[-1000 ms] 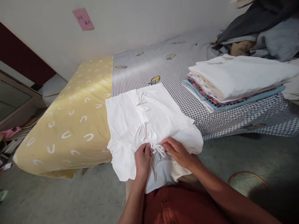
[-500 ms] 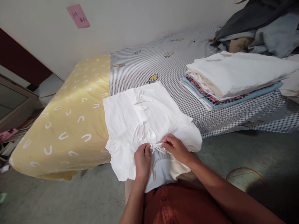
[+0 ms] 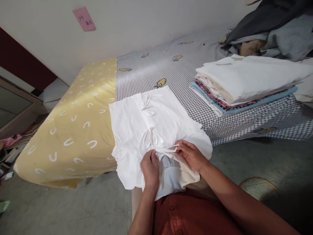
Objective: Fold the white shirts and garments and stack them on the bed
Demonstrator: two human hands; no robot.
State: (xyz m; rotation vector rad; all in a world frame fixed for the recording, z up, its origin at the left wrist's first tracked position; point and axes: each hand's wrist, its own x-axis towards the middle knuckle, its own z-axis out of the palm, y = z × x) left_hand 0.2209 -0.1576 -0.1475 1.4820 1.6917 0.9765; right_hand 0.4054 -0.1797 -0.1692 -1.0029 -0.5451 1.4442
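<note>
A white garment with several tied bows down its front lies over the bed edge and towards my lap. My left hand is closed in a pinch at the knot of the lowest bow, near the neckline. My right hand pinches the white ties of that bow to the right of the knot, and they stretch between both hands. Pale blue and cream cloth shows below the ties.
A folded clothes stack lies on the checked bed cover at the right. Behind it is a dark and grey clothes pile. Yellow patterned cloth covers the left side. A thin hoop is on the floor.
My right hand has moved slightly right and drawn the ties out longer from the knot. My left hand stays at the knot. The view has shifted slightly.
</note>
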